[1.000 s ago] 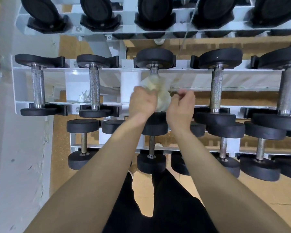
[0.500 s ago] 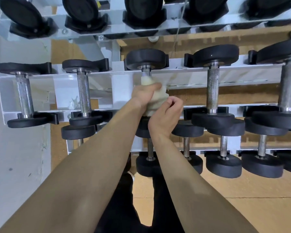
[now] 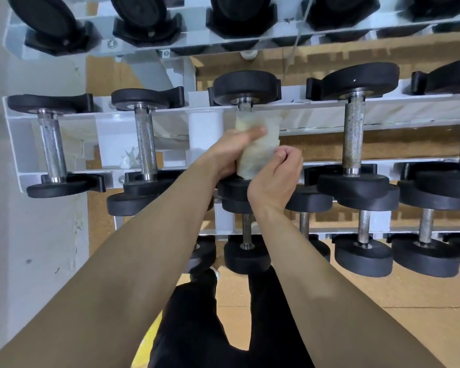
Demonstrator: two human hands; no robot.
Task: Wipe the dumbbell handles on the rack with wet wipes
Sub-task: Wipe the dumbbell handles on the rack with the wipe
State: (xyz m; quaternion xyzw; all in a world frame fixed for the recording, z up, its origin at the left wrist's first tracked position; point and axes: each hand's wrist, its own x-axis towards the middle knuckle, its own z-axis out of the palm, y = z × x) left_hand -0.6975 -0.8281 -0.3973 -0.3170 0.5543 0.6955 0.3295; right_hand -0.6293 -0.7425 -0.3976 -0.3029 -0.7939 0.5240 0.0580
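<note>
A pale wet wipe (image 3: 255,152) is wrapped around the handle of the middle dumbbell (image 3: 246,87) on the rack's middle tier (image 3: 316,110). My left hand (image 3: 233,148) grips the wrapped handle from the left, fingers curled over the wipe. My right hand (image 3: 276,176) holds the wipe's lower right side with curled fingers. The handle itself is hidden under the wipe. Bare knurled handles stand to the left (image 3: 145,144) and to the right (image 3: 353,136).
Black dumbbells fill the upper tier (image 3: 149,19) and the lower tier (image 3: 364,251). A crumpled white wipe (image 3: 129,159) lies in the rack at the left. A pale wall (image 3: 37,248) is close on the left. My dark trousers and the wooden floor (image 3: 383,293) are below.
The wipe, bunched near the handle's top a second ago, now covers most of the handle. My right hand has closed in on the wipe from the right and grips it.
</note>
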